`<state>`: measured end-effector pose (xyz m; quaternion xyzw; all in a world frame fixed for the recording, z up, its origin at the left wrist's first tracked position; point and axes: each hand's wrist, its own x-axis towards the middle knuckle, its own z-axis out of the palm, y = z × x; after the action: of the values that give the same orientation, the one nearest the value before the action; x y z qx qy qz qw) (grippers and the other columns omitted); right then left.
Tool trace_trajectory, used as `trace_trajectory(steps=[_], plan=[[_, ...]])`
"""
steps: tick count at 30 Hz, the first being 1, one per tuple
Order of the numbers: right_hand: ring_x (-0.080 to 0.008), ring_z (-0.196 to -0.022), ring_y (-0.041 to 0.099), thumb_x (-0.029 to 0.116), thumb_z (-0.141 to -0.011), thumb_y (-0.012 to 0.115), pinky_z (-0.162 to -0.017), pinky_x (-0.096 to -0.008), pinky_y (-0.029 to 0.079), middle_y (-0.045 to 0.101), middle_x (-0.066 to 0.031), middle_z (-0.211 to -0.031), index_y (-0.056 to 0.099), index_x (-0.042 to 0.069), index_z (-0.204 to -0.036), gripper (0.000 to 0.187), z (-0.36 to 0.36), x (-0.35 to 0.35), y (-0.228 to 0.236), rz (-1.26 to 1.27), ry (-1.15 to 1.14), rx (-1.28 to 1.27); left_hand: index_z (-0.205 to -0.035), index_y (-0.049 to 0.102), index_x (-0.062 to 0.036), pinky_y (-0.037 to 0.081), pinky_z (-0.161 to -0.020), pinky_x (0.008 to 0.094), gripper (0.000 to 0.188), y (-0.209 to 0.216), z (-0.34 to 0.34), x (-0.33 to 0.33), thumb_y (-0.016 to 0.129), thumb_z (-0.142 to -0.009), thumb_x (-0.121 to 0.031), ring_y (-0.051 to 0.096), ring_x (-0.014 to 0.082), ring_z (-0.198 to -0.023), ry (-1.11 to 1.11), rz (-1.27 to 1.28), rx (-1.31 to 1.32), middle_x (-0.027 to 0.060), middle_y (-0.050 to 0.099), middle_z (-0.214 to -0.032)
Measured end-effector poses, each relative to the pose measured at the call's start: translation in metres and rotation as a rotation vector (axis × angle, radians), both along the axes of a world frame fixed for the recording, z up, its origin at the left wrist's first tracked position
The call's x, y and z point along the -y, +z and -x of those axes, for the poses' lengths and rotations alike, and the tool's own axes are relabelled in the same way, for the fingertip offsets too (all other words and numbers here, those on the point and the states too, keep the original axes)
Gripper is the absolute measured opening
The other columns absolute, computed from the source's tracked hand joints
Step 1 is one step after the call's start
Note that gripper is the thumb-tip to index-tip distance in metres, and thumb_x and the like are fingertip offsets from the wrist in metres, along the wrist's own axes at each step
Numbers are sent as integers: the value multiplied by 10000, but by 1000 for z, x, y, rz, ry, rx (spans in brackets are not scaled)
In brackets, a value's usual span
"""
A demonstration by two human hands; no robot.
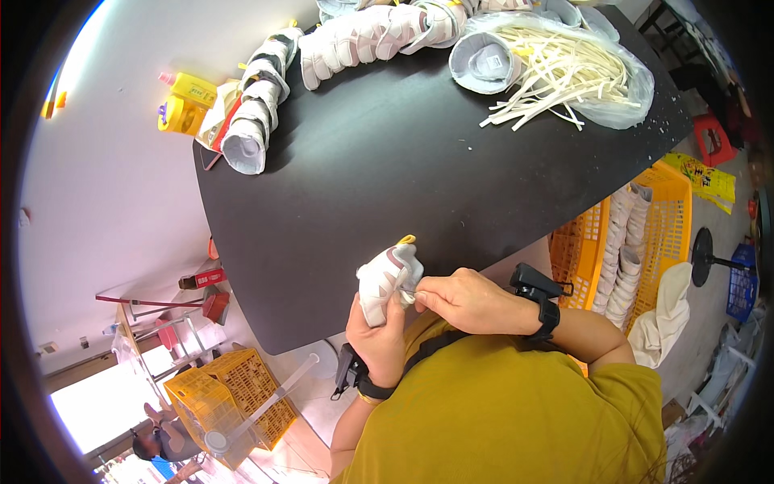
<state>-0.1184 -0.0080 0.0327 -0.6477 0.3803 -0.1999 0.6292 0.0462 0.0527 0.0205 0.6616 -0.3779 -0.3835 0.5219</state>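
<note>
A small white and pinkish shoe upper (376, 288) with a yellow pull loop is held just over the near edge of the dark table (347, 202). My left hand (377, 347) is closed around it from below, the thumb lying along its side. My right hand (468, 300) pinches at the shoe's opening on the right, thumb and forefinger pressed together. Something thin and a pale bit show at those fingertips, too small to name. The inside of the shoe is mostly hidden.
Nested shoe uppers (363, 47) line the far edge, another row (262, 101) the far left. A plastic bag (637, 89) holds pale flat strips (556, 68). Yellow bottles (189, 101) stand left. Right of the table, a yellow basket (673, 194) holds more uppers. A person (173, 436) is lower left.
</note>
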Motion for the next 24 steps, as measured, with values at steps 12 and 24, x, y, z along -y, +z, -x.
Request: trace_trajectory(steps=[12, 24], plan=[[-136, -424, 465, 199, -975, 491, -417, -316, 374, 525, -44, -572, 553, 47, -817, 228, -23, 4, -13, -427, -56, 232, -1002, 658, 22, 466, -626, 341, 253, 0, -19, 20, 639, -775, 133, 571, 251, -701, -295, 420, 848, 105, 620, -831], [-325, -508, 618, 165, -937, 519, -447, -420, 446, 616, -215, -651, 555, 37, -821, 177, -21, 21, -34, -693, 116, 372, -1000, 655, 32, 485, -645, 314, 206, -2, -18, 20, 613, -820, 122, 600, 222, -705, -250, 414, 751, 114, 609, -822]])
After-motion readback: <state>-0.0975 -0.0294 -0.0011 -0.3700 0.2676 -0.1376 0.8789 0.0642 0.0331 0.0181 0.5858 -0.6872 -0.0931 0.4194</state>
